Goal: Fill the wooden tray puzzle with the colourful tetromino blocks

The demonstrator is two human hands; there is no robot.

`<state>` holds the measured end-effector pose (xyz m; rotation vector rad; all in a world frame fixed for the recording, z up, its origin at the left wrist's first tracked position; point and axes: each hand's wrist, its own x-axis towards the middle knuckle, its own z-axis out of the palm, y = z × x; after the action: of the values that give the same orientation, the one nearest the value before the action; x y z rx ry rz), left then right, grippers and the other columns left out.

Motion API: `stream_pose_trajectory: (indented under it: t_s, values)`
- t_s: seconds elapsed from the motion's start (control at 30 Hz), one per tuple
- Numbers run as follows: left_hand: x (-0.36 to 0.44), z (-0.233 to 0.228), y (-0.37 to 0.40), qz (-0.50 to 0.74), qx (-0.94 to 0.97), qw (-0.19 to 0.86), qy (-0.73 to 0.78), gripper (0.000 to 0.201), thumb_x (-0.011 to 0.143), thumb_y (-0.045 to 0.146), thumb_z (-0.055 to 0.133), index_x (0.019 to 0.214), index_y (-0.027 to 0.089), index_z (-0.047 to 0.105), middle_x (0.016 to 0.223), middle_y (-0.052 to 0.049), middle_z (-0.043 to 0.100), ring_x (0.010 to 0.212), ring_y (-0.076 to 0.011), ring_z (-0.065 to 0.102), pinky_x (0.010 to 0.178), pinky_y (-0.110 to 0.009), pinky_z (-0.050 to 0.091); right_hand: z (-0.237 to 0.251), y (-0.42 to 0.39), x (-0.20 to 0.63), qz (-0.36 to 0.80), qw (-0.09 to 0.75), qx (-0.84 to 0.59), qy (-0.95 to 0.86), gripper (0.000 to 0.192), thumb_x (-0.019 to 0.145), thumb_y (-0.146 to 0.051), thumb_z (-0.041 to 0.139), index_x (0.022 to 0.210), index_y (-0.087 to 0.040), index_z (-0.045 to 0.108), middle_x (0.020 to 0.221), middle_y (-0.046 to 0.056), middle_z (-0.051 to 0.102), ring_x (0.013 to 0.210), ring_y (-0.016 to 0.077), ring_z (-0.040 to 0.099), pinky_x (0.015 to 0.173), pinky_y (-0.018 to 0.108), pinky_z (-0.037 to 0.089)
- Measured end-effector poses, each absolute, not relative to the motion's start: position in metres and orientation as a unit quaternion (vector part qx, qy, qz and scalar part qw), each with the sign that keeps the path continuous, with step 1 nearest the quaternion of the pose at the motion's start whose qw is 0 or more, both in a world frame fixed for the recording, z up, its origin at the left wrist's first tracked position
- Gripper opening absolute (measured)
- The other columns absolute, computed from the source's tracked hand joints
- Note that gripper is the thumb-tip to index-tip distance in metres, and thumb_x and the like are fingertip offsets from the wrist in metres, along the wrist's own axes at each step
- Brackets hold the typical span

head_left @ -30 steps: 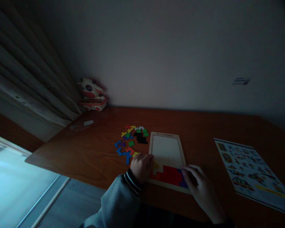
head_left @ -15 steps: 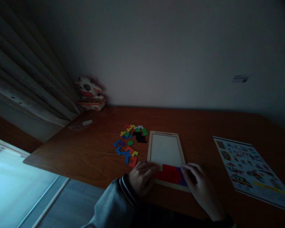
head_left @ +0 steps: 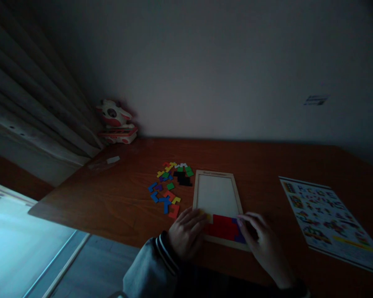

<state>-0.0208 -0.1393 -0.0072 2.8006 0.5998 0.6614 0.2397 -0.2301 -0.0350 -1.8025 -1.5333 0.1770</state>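
Note:
A wooden puzzle tray [head_left: 197, 188] lies on the table, its upper part showing a pale base. Red puzzle pieces [head_left: 223, 227] and purple ones [head_left: 240, 238] fill much of its bottom end. My left hand [head_left: 186, 231] reaches over the lower left edge, its bent fingers on a yellow puzzle piece [head_left: 209, 217] that is partly hidden beneath them. On the other side, my right hand [head_left: 262, 244] has thumb and forefinger brought together at the tray's right edge, beside the purple pieces.
Loose coloured pieces [head_left: 170, 186] are scattered left of the tray, with black ones [head_left: 183, 180] close to its frame. A printed sheet [head_left: 329, 219] lies to the right. At the back left stand a cow-shaped toy [head_left: 116, 124] and a clear plastic bag [head_left: 101, 164].
My left fingers have shifted slightly up the tray, and more of the yellow piece shows at their tips. My right hand stays at the right edge.

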Motion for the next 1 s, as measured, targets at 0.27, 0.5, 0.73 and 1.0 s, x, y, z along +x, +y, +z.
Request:
stream_pose_trajectory:
  t_s: [0.27, 0.5, 0.73, 1.0]
  values:
    - [-0.022, -0.006, -0.141, 0.259, 0.942, 0.079, 0.197, 0.033, 0.093, 0.026, 0.047, 0.122, 0.017, 0.059, 0.115, -0.012, 0.069, 0.106, -0.0237, 0.064, 0.090, -0.040, 0.052, -0.032, -0.230, 0.240, 0.073, 0.377, -0.701, -0.601, 0.033, 0.094, -0.049, 0.047, 0.102, -0.024, 0.067, 0.104, 0.009, 0.066, 0.095, 0.0233, 0.066, 0.084, 0.037, 0.054]
    - [-0.021, -0.004, -0.142, 0.284, 0.937, 0.074, 0.189, 0.025, 0.092, 0.020, 0.049, 0.113, 0.017, 0.063, 0.105, -0.009, 0.072, 0.097, -0.0223, 0.067, 0.086, -0.038, 0.052, -0.031, -0.231, 0.239, 0.074, 0.374, -0.705, -0.598, 0.032, 0.094, -0.048, 0.047, 0.101, -0.024, 0.067, 0.105, 0.008, 0.065, 0.095, 0.0230, 0.066, 0.084, 0.037, 0.054]
    - [-0.024, -0.004, -0.142, 0.320, 0.916, 0.083, 0.225, 0.022, 0.093, 0.021, 0.051, 0.109, 0.019, 0.065, 0.099, -0.008, 0.073, 0.092, -0.0197, 0.067, 0.081, -0.034, 0.052, -0.035, -0.231, 0.240, 0.076, 0.377, -0.702, -0.599, 0.032, 0.094, -0.048, 0.047, 0.102, -0.024, 0.067, 0.105, 0.009, 0.065, 0.096, 0.0233, 0.065, 0.084, 0.037, 0.054]
    - [-0.049, -0.012, -0.127, 0.337, 0.882, 0.079, 0.320, 0.021, 0.092, 0.021, 0.054, 0.109, 0.023, 0.067, 0.104, -0.006, 0.072, 0.093, -0.0213, 0.064, 0.082, -0.037, 0.051, -0.036, -0.231, 0.242, 0.083, 0.372, -0.703, -0.600, 0.031, 0.094, -0.048, 0.048, 0.102, -0.025, 0.067, 0.106, 0.008, 0.064, 0.097, 0.0230, 0.064, 0.085, 0.037, 0.053]
